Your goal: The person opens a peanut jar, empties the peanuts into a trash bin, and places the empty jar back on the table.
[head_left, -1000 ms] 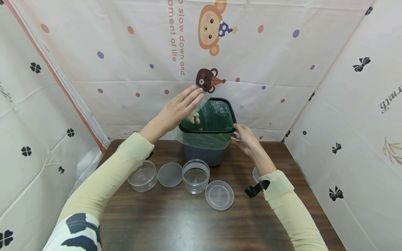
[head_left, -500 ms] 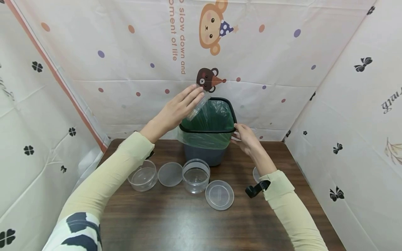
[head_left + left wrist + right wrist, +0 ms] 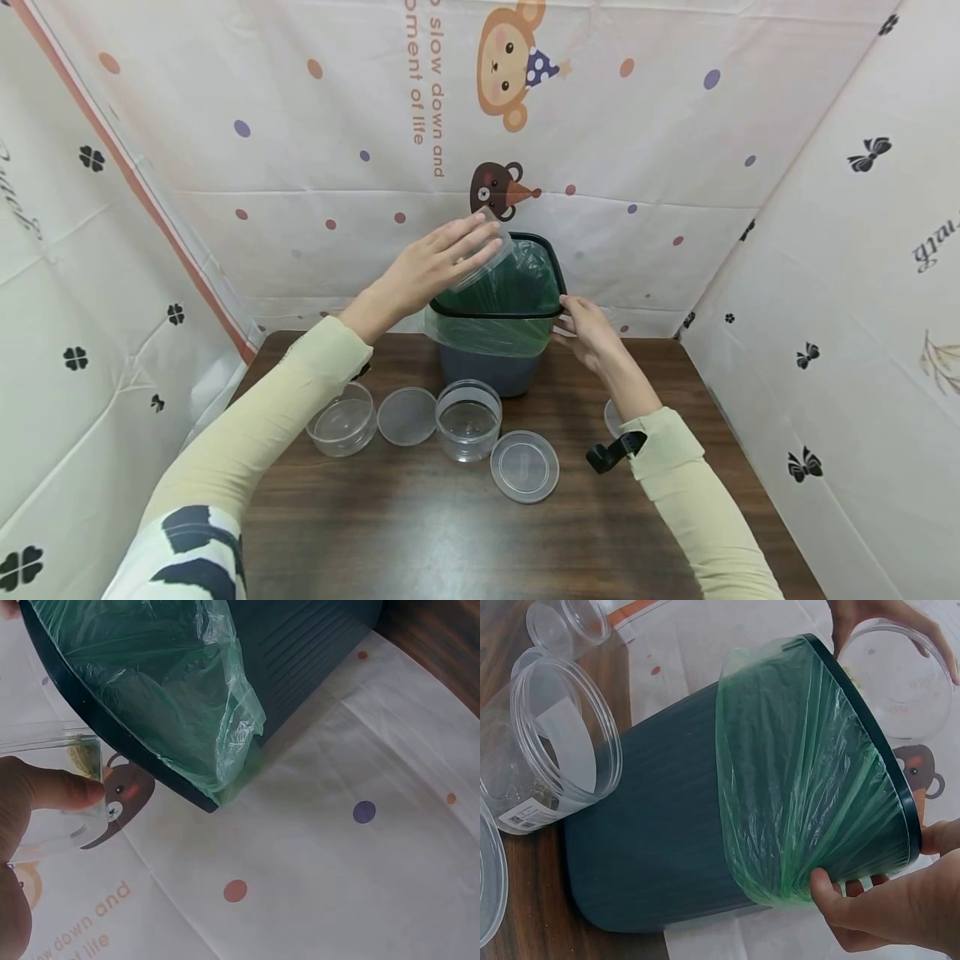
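My left hand (image 3: pixel 427 267) grips a clear round plastic container (image 3: pixel 900 682) and holds it tipped over the bin's opening. In the left wrist view my thumb presses on its wall, and a small tan piece (image 3: pixel 84 756) shows inside near the mouth. Below stands a dark trash bin (image 3: pixel 483 371) with a green plastic liner (image 3: pixel 769 780) folded over its black rim. At the rim's right front corner my right hand (image 3: pixel 594 337) holds the bin, thumb on the outside against the liner. The bin's bottom is hidden in the head view.
On the wooden table (image 3: pixel 420 533), a low clear tub (image 3: pixel 341 427), a lid (image 3: pixel 407 417), a taller clear jar (image 3: pixel 468 429) and another lid (image 3: pixel 524 468) stand before the bin. A pale round edge (image 3: pixel 611 415) shows behind my right wrist. Printed cloth (image 3: pixel 337 125) hangs behind.
Pale chunks seen at the container's mouth a second ago are gone from there in the head view. My left hand has shifted slightly right with the container. My right hand stays put.
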Demonstrator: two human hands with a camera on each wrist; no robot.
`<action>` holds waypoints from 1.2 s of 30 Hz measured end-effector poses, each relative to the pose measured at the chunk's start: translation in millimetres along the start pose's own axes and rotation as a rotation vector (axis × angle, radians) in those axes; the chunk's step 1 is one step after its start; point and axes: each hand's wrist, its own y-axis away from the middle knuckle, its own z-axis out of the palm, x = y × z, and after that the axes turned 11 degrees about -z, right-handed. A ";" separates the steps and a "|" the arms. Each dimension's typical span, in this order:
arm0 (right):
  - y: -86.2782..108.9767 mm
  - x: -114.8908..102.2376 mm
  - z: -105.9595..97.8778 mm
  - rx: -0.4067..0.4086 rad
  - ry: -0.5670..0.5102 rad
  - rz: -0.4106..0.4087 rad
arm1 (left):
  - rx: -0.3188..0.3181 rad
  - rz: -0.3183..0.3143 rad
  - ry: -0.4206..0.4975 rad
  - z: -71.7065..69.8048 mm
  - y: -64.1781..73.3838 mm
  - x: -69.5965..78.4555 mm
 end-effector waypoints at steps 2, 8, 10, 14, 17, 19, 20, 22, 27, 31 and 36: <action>-0.3 0.1 -0.2 -0.004 0.001 -0.002 | 0.000 0.018 -0.018 0.2 -0.2 0.2; 0.2 -0.3 -0.3 -0.008 0.006 -0.008 | 0.008 0.080 -0.124 0.3 0.5 2.0; 0.5 -0.2 0.0 -0.003 0.009 -0.008 | -0.004 0.086 -0.143 0.3 1.2 2.5; 0.6 0.4 1.5 0.005 0.003 -0.006 | -0.032 0.087 -0.142 0.6 3.7 2.8; 0.5 1.1 2.2 0.004 0.007 -0.006 | -0.039 0.098 -0.141 0.6 5.2 2.9; 0.3 1.5 2.1 0.001 0.013 -0.008 | -0.038 0.105 -0.141 0.1 5.7 2.9; 0.2 1.6 2.0 -0.002 0.017 -0.009 | -0.034 0.106 -0.135 -0.1 5.9 2.7; 0.3 1.6 1.8 -0.006 0.017 -0.007 | -0.030 0.100 -0.119 -0.8 6.5 2.2; 0.9 1.8 2.0 -0.019 0.019 -0.009 | 0.002 0.032 0.013 -3.0 9.8 1.8; 3.0 3.8 1.7 -0.041 0.036 -0.043 | 0.063 -0.044 0.080 -5.0 13.6 5.2; 5.6 6.6 1.3 -0.058 0.099 -0.104 | 0.150 -0.170 0.148 -9.2 17.4 9.3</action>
